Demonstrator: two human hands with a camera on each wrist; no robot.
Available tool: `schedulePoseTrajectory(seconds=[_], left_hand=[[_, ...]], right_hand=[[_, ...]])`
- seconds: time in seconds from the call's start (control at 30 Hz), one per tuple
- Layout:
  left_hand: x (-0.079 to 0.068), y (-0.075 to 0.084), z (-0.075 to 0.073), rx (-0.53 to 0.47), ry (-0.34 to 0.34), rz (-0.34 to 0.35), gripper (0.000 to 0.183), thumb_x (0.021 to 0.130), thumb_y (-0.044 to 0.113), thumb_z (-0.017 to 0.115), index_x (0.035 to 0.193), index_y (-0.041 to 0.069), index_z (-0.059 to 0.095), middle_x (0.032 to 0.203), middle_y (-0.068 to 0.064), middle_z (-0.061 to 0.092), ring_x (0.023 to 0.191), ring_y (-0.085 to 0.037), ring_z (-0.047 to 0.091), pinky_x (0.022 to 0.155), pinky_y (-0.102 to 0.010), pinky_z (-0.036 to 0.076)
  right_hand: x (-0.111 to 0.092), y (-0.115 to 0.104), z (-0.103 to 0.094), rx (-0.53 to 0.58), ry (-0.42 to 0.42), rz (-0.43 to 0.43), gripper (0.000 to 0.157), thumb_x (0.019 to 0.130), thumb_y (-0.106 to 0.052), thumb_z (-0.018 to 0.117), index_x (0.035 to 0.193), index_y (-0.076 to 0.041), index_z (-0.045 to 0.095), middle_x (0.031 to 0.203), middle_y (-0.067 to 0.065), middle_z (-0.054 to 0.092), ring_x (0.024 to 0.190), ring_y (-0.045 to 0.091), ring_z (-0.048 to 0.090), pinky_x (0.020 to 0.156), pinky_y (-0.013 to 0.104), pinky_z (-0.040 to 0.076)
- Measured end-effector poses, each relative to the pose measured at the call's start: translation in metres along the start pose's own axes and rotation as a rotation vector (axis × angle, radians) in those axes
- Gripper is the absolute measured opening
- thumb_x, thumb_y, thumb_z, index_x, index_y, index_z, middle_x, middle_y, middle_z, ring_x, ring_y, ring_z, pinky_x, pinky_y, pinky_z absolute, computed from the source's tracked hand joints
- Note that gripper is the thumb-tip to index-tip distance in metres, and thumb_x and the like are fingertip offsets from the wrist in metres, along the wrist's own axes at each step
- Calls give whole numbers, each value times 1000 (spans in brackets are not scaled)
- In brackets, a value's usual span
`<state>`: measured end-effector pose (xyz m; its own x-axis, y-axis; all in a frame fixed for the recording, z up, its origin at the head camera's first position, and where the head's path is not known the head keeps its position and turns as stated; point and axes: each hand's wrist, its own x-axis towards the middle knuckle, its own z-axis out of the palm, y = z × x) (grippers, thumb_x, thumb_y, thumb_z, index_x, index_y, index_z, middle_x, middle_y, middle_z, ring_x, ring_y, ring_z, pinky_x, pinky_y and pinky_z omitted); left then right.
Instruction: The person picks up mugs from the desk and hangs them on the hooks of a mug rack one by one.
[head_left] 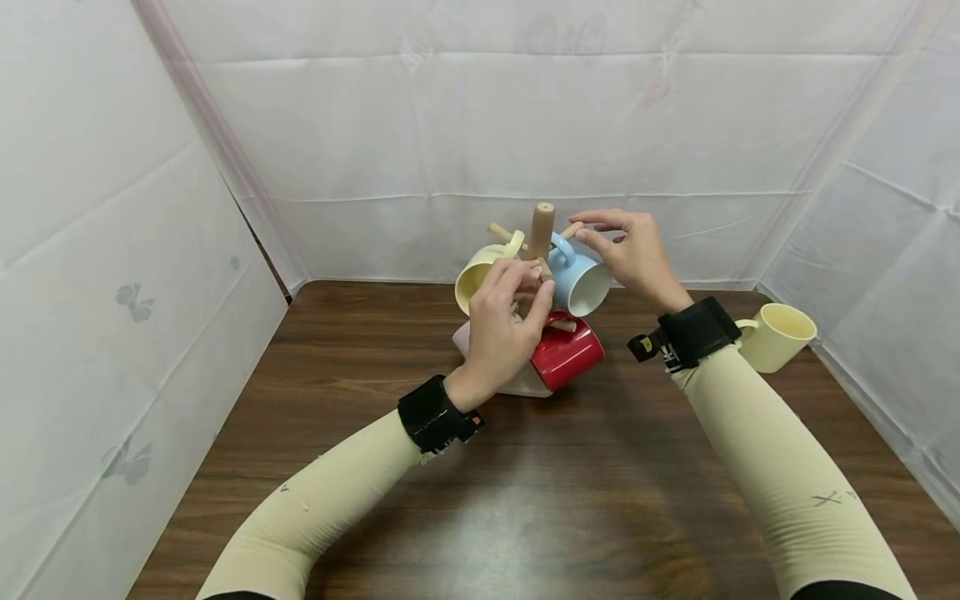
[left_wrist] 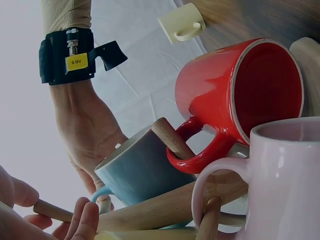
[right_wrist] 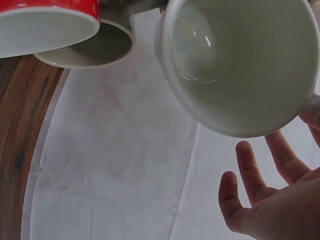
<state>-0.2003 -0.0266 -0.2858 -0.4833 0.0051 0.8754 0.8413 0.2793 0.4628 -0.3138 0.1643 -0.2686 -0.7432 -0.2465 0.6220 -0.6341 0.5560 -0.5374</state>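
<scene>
A wooden mug tree (head_left: 542, 229) stands at the back of the table with mugs hung on its pegs. My left hand (head_left: 498, 321) pinches a front peg (left_wrist: 52, 210) between thumb and fingers. At the right, my right hand (head_left: 633, 250) has thumb and index finger on the end of the peg that carries the blue mug (head_left: 566, 273). That mug's pale inside (right_wrist: 245, 65) fills the right wrist view, above the spread lower fingers. Below hangs a red mug (head_left: 570, 358). A pink mug (left_wrist: 287, 180) is mostly hidden behind my left hand in the head view.
A pale yellow mug (head_left: 480, 275) hangs on the tree's left side. Another yellow mug (head_left: 780, 337) stands upright on the dark wooden table (head_left: 525, 500), near its right edge. White sheeting (head_left: 487, 125) walls in the back and both sides.
</scene>
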Motion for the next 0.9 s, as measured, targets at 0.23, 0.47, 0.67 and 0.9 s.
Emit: schedulePoseTrajectory(seconds=[0.23, 0.47, 0.67, 0.9], left_hand=[[-1, 1, -2, -26, -12, -3, 12, 83, -3, 61, 94, -7, 58, 97, -20, 53, 79, -22, 61, 70, -34, 55], [-1, 1, -3, -42, -9, 4, 11, 83, -4, 60, 93, -8, 58, 97, -22, 53, 80, -24, 61, 70, -31, 55], [-1, 0, -2, -44, -15, 11, 11, 83, -4, 60, 93, -7, 57, 97, -21, 53, 79, -24, 62, 69, -31, 55], [-1, -2, -5, -55, -44, 8, 11, 83, -4, 62, 92, -7, 56, 100, -21, 54, 74, -21, 62, 65, -31, 55]], right_hand=[[-2, 0, 2, 9, 13, 13, 25, 87, -33, 64, 109, -24, 70, 108, -5, 65, 94, 10, 56, 68, 36, 49], [-3, 0, 3, 21, 22, 8, 24, 86, -33, 65, 108, -26, 70, 106, -6, 66, 92, 9, 56, 65, 34, 47], [-5, 1, 2, 26, 18, 24, 24, 86, -33, 64, 109, -26, 69, 105, -5, 66, 93, 11, 57, 63, 32, 47], [-8, 2, 1, 26, -8, 25, 27, 88, -34, 62, 113, -26, 67, 107, -5, 65, 93, 9, 56, 71, 35, 52]])
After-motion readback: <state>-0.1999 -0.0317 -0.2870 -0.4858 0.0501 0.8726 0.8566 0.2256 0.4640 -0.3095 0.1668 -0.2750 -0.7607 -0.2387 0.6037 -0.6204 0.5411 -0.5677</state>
